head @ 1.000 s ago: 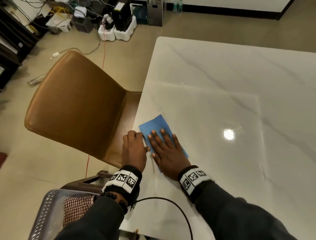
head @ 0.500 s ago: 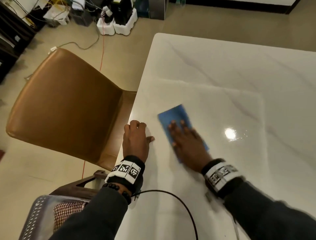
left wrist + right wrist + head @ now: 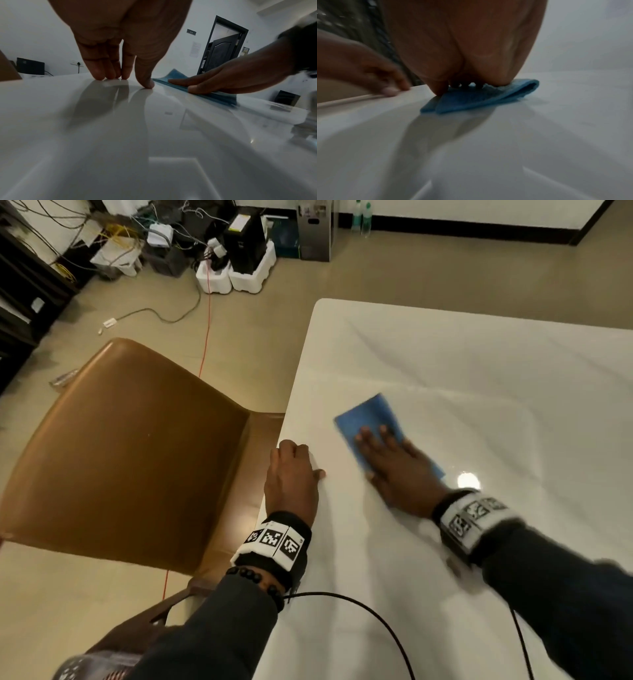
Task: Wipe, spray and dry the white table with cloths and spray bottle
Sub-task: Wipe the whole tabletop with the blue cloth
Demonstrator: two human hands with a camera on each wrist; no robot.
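One brown chair (image 3: 130, 446) beside table (image 3: 479, 364)

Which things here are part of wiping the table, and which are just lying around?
Part of the job:
- blue cloth, pressed flat under the right hand
- white table
- left hand, resting on the table's edge

Just lying about:
- brown chair
- boxes and cables on the floor
- two bottles by the wall
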